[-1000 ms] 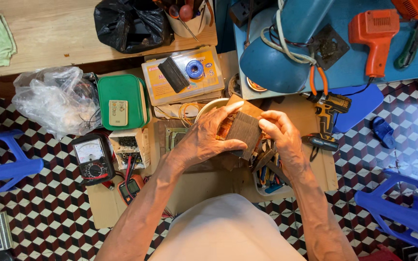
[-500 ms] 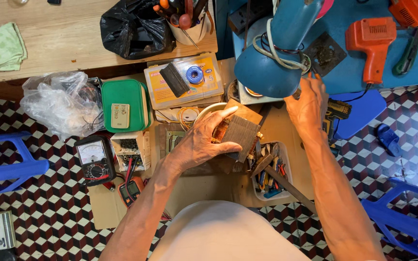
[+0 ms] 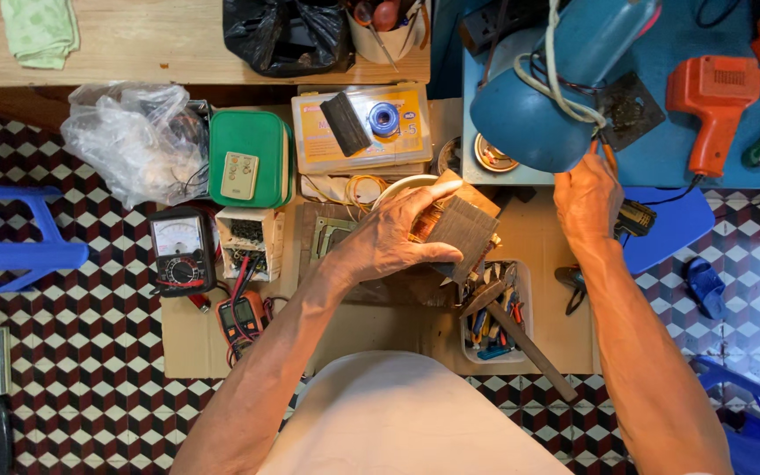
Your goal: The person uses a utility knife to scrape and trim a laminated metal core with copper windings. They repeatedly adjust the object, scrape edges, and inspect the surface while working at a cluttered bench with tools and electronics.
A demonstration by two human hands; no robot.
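My left hand (image 3: 389,242) grips a grey laminated metal block with copper-coloured windings (image 3: 466,230) and holds it over a sheet of cardboard (image 3: 547,264) on the tiled floor. My right hand (image 3: 587,200) is stretched out to the right of the block, at the edge of a blue surface. Its fingers curl around orange-handled pliers (image 3: 610,158) just under a blue desk lamp (image 3: 538,105). The pliers' jaws are hidden behind the hand.
A clear tray of hand tools (image 3: 494,330) lies below the block. An analog meter (image 3: 180,251), a digital meter (image 3: 241,317), a green box (image 3: 248,158) and a yellow box (image 3: 362,132) lie to the left. An orange power tool (image 3: 714,97) rests on the blue surface. Blue stools (image 3: 10,255) stand at both sides.
My right hand let go of the block and reached up to the right, to the orange-handled pliers by the lamp. My left hand kept hold of the block.
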